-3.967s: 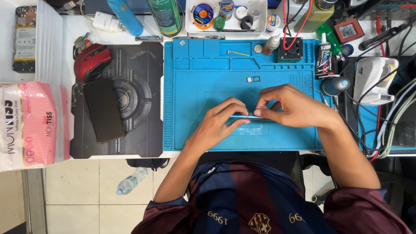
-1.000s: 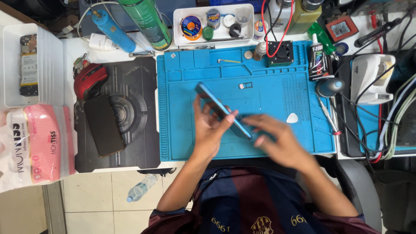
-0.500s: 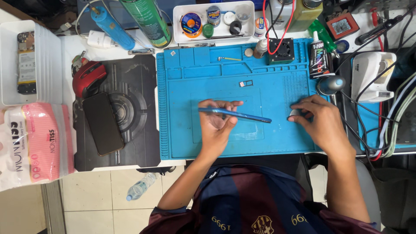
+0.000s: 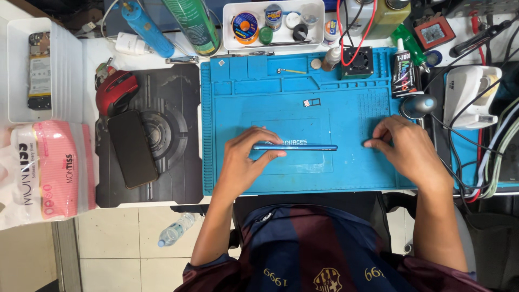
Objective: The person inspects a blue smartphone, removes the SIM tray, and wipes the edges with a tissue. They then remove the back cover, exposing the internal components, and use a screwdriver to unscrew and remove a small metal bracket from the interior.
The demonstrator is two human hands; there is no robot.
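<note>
Left hand holds a slim blue phone on edge over the middle of the blue work mat; the grip pinches the phone's left end, fingers over the far face and thumb on the near side. Most of its length juts right, unsupported. Right hand lies flat on the mat's right part, fingers spread, holding nothing that I can see; its fingertips sit apart from the phone.

Judgement: the phone looks thin, stiff, light, with smooth slippery faces and probably fragile glass. Safer hold is along the two long edges near mid-length, not one end.

Black phone lies on the dark pad to the left.
</note>
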